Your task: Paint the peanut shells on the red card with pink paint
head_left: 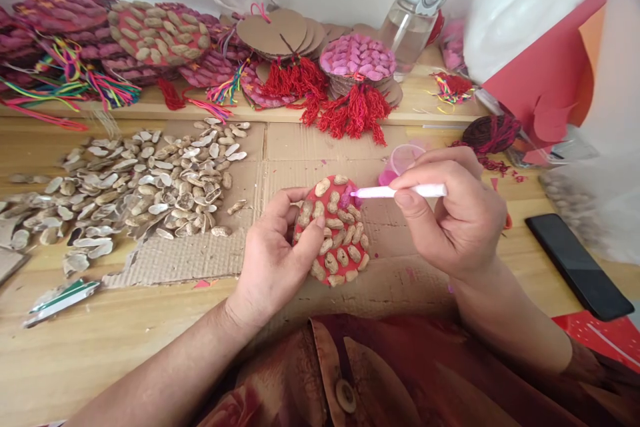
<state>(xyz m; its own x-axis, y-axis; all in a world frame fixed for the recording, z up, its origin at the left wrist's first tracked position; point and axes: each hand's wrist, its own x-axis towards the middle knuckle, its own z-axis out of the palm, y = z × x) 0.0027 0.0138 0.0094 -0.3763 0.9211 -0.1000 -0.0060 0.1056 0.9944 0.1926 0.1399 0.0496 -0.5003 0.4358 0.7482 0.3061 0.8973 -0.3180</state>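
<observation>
A round red disc (333, 230) covered with peanut shells is pinched at its left edge by my left hand (277, 250), thumb on top. My right hand (453, 213) is closed around a thin white brush (405, 191), whose tip touches a shell near the disc's upper right. That shell is purple (346, 198); the other shells on the disc are plain tan. Just behind the brush, partly hidden by my right hand, stands a clear cup (404, 159) with bright pink paint.
Loose peanut shells (165, 180) lie on the left. Behind are pink shell discs (358, 57), cardboard rounds (273, 33), red tassels (353, 113) and a bottle (413, 17). A phone (580, 267) lies at right, near yarn (490, 133). Flattened cardboard (295, 140) covers the table's middle.
</observation>
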